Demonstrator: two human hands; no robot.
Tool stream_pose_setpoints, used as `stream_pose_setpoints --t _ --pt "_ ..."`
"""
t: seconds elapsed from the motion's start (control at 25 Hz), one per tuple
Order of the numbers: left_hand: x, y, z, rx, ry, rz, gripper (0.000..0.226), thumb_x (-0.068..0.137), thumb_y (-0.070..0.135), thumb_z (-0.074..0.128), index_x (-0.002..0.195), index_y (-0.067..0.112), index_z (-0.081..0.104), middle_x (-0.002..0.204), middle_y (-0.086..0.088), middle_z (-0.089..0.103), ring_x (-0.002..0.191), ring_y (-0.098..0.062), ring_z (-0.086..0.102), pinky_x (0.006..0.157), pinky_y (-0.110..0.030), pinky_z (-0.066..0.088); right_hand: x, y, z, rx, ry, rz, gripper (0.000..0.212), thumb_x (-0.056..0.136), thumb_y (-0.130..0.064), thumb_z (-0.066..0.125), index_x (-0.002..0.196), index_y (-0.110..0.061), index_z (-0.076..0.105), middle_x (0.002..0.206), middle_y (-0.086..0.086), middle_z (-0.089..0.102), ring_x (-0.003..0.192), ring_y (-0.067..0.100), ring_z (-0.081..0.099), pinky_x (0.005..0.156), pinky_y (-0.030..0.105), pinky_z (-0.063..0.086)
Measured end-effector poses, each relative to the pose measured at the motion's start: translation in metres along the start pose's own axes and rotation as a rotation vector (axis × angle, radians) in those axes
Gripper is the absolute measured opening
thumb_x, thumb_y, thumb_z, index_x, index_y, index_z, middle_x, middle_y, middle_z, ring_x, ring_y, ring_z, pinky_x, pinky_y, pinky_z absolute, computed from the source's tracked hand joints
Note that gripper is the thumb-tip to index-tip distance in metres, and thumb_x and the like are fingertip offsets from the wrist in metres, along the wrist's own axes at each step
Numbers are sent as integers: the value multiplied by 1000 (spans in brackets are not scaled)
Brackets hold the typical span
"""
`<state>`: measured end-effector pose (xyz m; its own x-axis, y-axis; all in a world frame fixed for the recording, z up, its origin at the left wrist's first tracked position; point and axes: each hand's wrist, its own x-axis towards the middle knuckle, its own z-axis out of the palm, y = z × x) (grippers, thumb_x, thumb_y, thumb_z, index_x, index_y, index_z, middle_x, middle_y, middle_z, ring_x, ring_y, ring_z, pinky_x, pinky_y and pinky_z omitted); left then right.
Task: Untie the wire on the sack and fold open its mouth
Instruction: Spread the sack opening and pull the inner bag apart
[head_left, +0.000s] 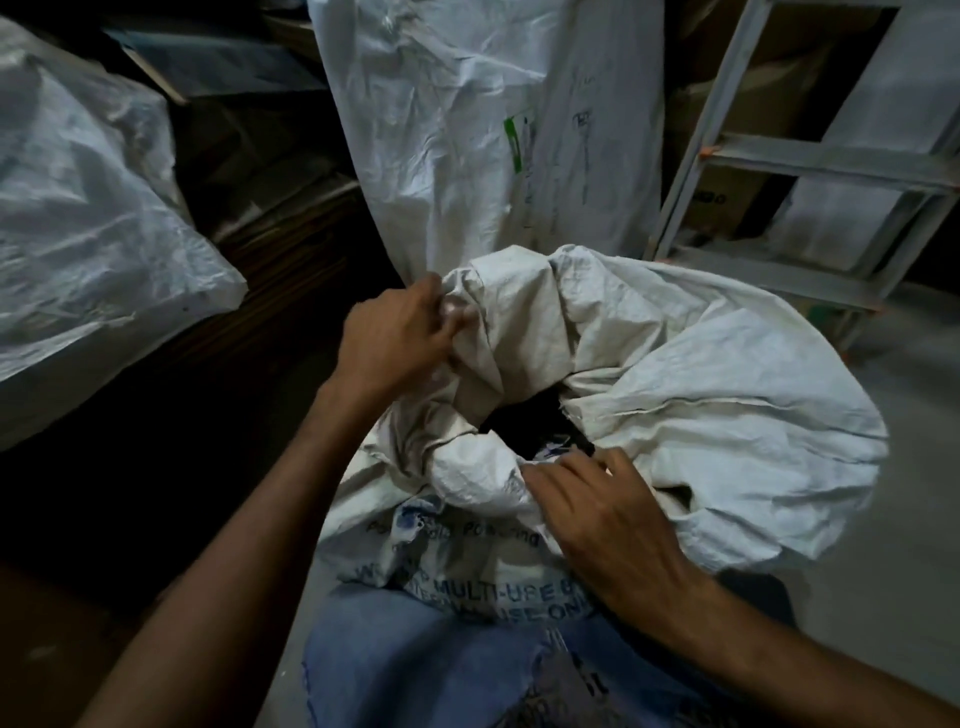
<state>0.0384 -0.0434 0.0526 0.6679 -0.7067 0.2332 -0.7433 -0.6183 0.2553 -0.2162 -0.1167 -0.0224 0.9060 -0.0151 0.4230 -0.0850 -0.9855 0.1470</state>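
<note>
Sacking fills the middle of the view: the white woven sack stands on the grey floor right in front of the person, its printed side against their knees, its top fabric rolled outward in thick crumpled folds that bulge widest to the right. Behind it a tall white sack with a green mark leans upright, touching its far edge. Another pale sack lies slumped at the left, well apart, over dark stacked material. A grey metal frame slants up at the right, with cardboard boxes behind it. Blue jeans show at the bottom edge.

The left hand is at the sack's far left rim, fingers curled into a bunched fold, gripping it; motion blur softens the fingertips. The right hand lies on the near rim, fingers bent and hooked over the fabric's edge. Between the hands the mouth gapes as a small dark hole, its contents too dim to make out.
</note>
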Motion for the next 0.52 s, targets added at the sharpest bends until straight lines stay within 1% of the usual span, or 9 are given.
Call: stream_pose_setpoints --t 0.04,0.12,0.16,0.2,0.28,0.32,0.4,0.44,0.52 --pt "5 5 2 -78 20 -60 48 100 64 40 89 21 55 85 -4 67 86 -32 67 68 -39 46 0 -3 -4 47 -83 -19 29 91 -16 67 118 -9 64 91 5 64 82 27 58 70 41 41" --pt "14 7 7 -230 69 -176 52 103 60 36 84 19 62 82 -4 68 81 -29 65 66 -37 42 13 0 -21 221 -304 -1 38 92 -45 60 119 -20 62 102 -4 65 93 20 56 82 43 42" --pt "18 4 11 -314 61 -221 54 102 61 37 85 17 65 82 -4 70 79 -26 63 66 -38 44 27 7 -31 319 -363 41 44 93 -58 52 120 -25 61 107 -8 64 98 16 54 89 42 41" --pt "21 1 12 -434 21 -253 58 100 63 40 84 14 66 79 -7 71 76 -24 64 67 -41 48 44 16 -38 378 -335 90 48 94 -64 47 123 -28 59 114 -9 63 103 13 53 94 42 41" --pt "29 -3 12 -757 -49 -300 65 94 64 48 82 4 68 77 -21 70 67 -23 66 66 -43 54 85 42 -38 299 -148 153 57 89 -58 59 136 -27 52 134 -3 56 120 17 49 101 46 41" --pt "33 -1 10 -916 -101 -343 61 95 57 54 84 -1 70 79 -24 71 65 -24 65 64 -39 54 108 56 -31 185 -105 150 74 82 -52 69 146 -26 44 147 2 47 132 22 43 106 49 38" --pt "39 4 2 -1122 -197 -490 37 99 32 61 96 -3 74 83 -19 73 73 -23 69 65 -30 56 147 76 -12 2 -185 91 114 67 -47 80 161 -27 19 163 9 27 148 29 27 115 53 27" --pt "42 3 -3 -1190 -249 -575 31 99 26 62 106 -2 73 93 -16 75 82 -24 71 71 -29 57 162 80 0 -52 -231 61 123 64 -48 82 163 -27 12 164 10 25 149 30 26 114 54 25" --pt "45 -3 -9 -1340 -316 -623 44 102 37 59 123 0 67 116 -19 73 104 -27 71 90 -34 57 186 85 10 -96 -268 38 116 66 -47 79 162 -26 17 151 9 44 134 30 46 101 49 35"
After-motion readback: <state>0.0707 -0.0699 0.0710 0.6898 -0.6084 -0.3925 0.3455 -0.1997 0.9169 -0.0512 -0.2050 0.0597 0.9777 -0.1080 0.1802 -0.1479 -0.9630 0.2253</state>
